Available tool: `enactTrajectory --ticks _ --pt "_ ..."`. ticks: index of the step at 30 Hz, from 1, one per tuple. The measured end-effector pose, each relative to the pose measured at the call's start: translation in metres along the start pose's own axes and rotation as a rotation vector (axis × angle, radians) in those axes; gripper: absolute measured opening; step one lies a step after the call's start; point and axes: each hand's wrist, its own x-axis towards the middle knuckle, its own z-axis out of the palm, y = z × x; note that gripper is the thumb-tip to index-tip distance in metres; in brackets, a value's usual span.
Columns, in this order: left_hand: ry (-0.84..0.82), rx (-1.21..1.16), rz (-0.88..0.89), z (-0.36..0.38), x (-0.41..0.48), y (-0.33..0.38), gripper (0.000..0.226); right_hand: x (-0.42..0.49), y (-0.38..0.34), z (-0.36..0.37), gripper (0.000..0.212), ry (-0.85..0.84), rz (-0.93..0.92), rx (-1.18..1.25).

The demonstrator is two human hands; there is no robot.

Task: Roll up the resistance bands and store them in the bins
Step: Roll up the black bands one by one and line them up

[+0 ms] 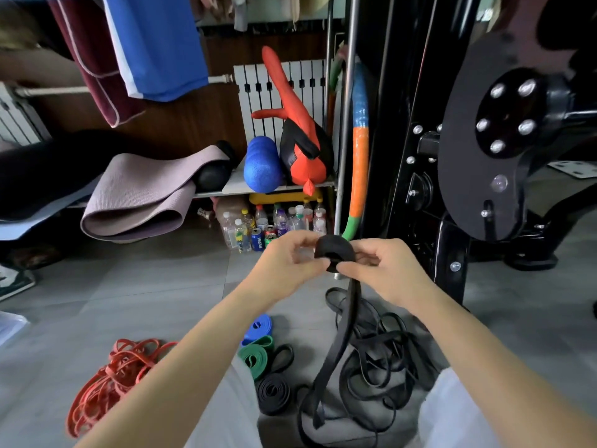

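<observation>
A black resistance band (336, 344) is partly wound into a small roll (332, 250), held up in front of me. My left hand (287, 263) pinches the roll's left side and my right hand (381, 270) grips its right side. The band's loose tail hangs down to the floor. On the floor lie a rolled blue band (258, 328), a rolled green band (256, 357), a rolled black band (274, 392), a tangle of loose black bands (384, 357) and a heap of red bands (113, 379). No bin is in view.
A black exercise machine (484, 150) stands close on the right. A shelf (271, 188) ahead carries a folded mat (142, 195), a blue foam roller (261, 164) and a red bag. Several bottles and cans (265, 224) stand under it. My knees are at the bottom edge.
</observation>
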Motion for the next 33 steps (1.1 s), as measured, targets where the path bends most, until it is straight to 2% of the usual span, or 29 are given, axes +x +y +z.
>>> enactTrajectory --ticks 2,4,5,7,11,16,18,20,22,24,25,27,29,33 --pt "-0.017 0.474 0.144 -0.009 0.007 0.01 0.032 0.008 0.0 0.0 0.02 -0.059 -0.001 -0.147" --pt "-0.059 0.701 0.208 -0.017 0.014 0.021 0.026 0.016 -0.002 0.001 0.017 -0.101 -0.032 -0.211" --pt "-0.064 0.723 0.211 -0.021 0.017 0.023 0.021 0.02 -0.003 0.001 0.018 -0.101 -0.037 -0.191" --pt "-0.048 0.569 0.18 -0.029 0.023 0.023 0.017 0.024 -0.003 -0.001 0.024 -0.074 -0.037 -0.069" --pt "0.074 -0.062 0.056 -0.028 0.028 0.011 0.028 0.031 0.004 -0.005 0.027 -0.05 -0.071 0.106" --pt "0.132 -0.575 -0.075 -0.002 0.04 -0.001 0.02 0.047 0.015 -0.009 0.027 0.033 -0.063 0.305" --pt "0.122 -0.662 -0.138 0.007 0.046 -0.007 0.02 0.047 0.022 -0.009 0.026 0.042 -0.052 0.341" --pt "0.083 -0.573 -0.179 0.01 0.051 -0.013 0.022 0.047 0.03 -0.012 0.03 0.022 -0.062 0.267" --pt "0.041 -0.174 -0.121 0.006 0.058 -0.019 0.026 0.052 0.038 -0.015 0.024 0.011 -0.05 0.062" --pt "0.002 0.287 0.023 -0.001 0.064 -0.022 0.042 0.056 0.044 -0.014 0.013 -0.022 -0.028 -0.167" --pt "-0.029 0.438 0.088 -0.002 0.067 -0.021 0.046 0.057 0.045 -0.012 0.017 -0.046 -0.031 -0.251" --pt "-0.094 0.621 0.165 -0.002 0.071 -0.02 0.035 0.057 0.046 -0.008 0.021 -0.075 -0.042 -0.301" --pt "-0.067 0.61 0.154 -0.001 0.072 -0.023 0.022 0.057 0.045 -0.008 0.02 -0.056 -0.035 -0.264" --pt "0.002 0.103 0.066 -0.003 0.069 -0.033 0.034 0.061 0.041 -0.013 0.021 -0.061 0.005 -0.088"
